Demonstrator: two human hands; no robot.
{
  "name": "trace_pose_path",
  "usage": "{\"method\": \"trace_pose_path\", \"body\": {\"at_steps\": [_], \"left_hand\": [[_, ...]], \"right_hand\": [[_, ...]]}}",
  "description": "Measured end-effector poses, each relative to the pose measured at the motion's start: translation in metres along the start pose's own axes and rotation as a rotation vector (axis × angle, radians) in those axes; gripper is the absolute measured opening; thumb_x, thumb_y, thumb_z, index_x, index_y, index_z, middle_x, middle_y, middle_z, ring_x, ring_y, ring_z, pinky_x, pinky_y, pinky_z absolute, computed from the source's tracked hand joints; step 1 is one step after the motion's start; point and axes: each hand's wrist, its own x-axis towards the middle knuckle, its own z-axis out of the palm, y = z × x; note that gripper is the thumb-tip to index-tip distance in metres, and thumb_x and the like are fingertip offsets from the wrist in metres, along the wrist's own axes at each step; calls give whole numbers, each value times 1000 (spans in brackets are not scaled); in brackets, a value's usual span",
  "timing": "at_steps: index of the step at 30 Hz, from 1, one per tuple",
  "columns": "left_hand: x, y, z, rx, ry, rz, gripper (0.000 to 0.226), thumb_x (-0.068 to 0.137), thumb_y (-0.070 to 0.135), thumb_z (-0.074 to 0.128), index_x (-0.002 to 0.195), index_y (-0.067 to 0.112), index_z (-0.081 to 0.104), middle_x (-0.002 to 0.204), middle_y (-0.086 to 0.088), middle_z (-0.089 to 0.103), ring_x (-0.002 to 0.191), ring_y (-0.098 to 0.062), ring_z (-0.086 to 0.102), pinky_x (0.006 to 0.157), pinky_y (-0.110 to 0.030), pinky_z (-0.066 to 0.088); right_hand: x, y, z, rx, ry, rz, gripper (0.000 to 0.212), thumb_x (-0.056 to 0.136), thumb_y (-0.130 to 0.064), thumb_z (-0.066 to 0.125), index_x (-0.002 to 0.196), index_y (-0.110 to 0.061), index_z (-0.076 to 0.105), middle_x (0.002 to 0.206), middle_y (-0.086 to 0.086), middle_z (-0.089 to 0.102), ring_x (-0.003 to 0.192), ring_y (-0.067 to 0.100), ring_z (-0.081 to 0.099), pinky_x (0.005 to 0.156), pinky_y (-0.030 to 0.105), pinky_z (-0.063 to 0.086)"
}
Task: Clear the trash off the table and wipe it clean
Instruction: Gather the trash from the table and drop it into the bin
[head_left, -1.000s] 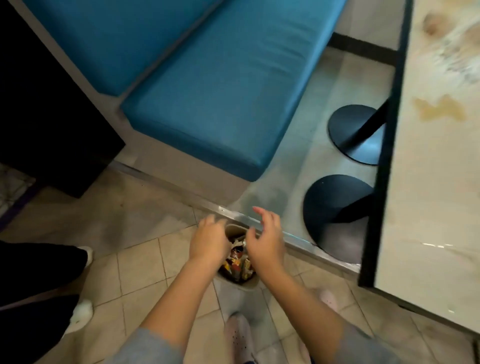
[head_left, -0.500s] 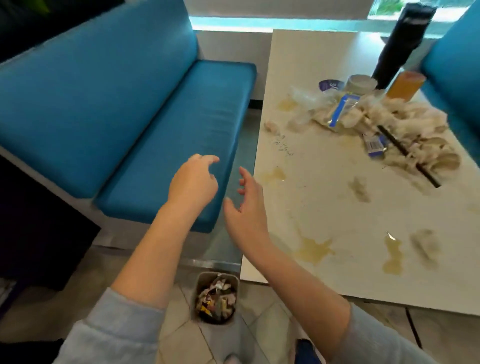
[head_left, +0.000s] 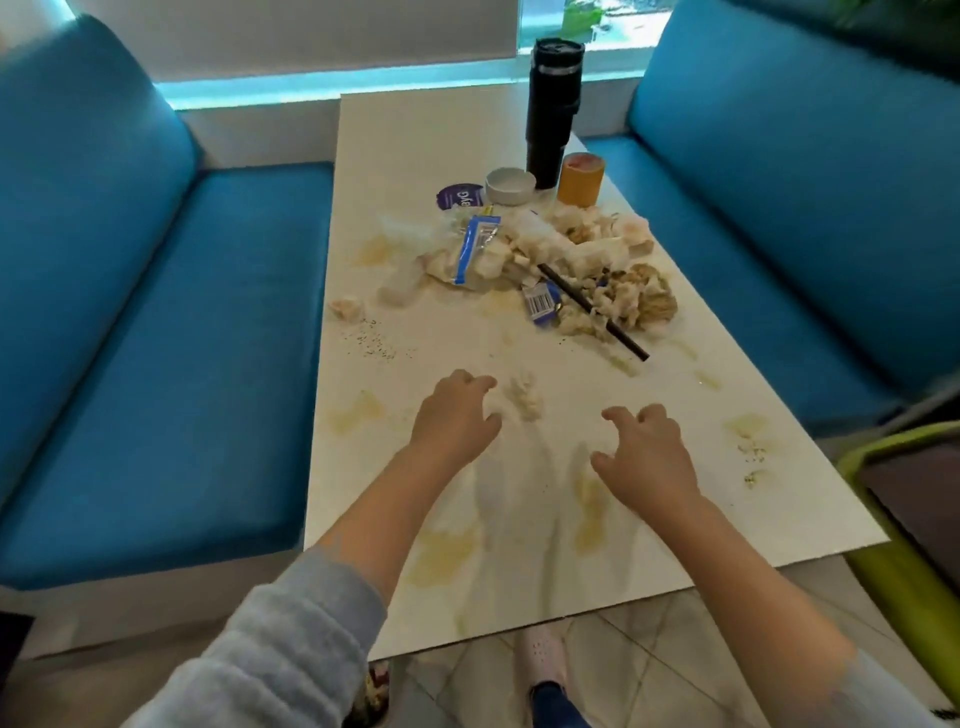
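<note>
Two hands are hovering over the near half of the table, the left hand just beside a small tissue wad and the right hand apart from it, both with fingers loosely curled and holding nothing, while the main trash pile is lying farther back, in front of the black tumbler and orange cup. Reaching for that heap is risking a sleeve dragging through the yellowish spills, and a hasty sweep is threatening to topple the tall tumbler or push the black straw and crumbs onto the blue seat
</note>
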Motion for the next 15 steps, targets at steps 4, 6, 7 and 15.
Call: {"method": "trace_pose_path", "body": {"at_steps": [4, 6, 7, 15], "left_hand": [[33, 24, 33, 106, -64, 81, 49, 91, 32, 54, 139, 25, 44, 141, -7, 39, 126, -27, 39, 98, -37, 39], [42, 30, 44, 172, -87, 107, 44, 93, 33, 50, 137, 25, 46, 139, -6, 42, 123, -27, 41, 95, -36, 38], [45, 32, 47, 184, -77, 117, 41, 95, 32, 48, 135, 24, 48, 137, -5, 43, 121, -27, 41, 93, -35, 38], [77, 37, 41, -125, 115, 29, 18, 91, 15, 54, 103, 6, 63, 104, -8, 59, 94, -24, 56, 74, -25, 38]], "right_hand": [[12, 27, 1, -33, -131, 42, 45, 91, -20, 53, 135, -21, 42, 128, 12, 36, 113, 29, 43, 85, 32, 43], [20, 34, 2, 12, -120, 34, 37, 92, -10, 46, 128, -18, 48, 123, 11, 38, 106, 29, 47, 81, 30, 43], [25, 36, 3, 29, -109, 24, 34, 92, -6, 44, 124, -17, 52, 121, 11, 40, 102, 28, 48, 79, 30, 44], [88, 23, -21, 242, 28, -123, 44, 89, 3, 40, 120, -21, 60, 123, 3, 50, 115, 22, 48, 90, 27, 39]]}}
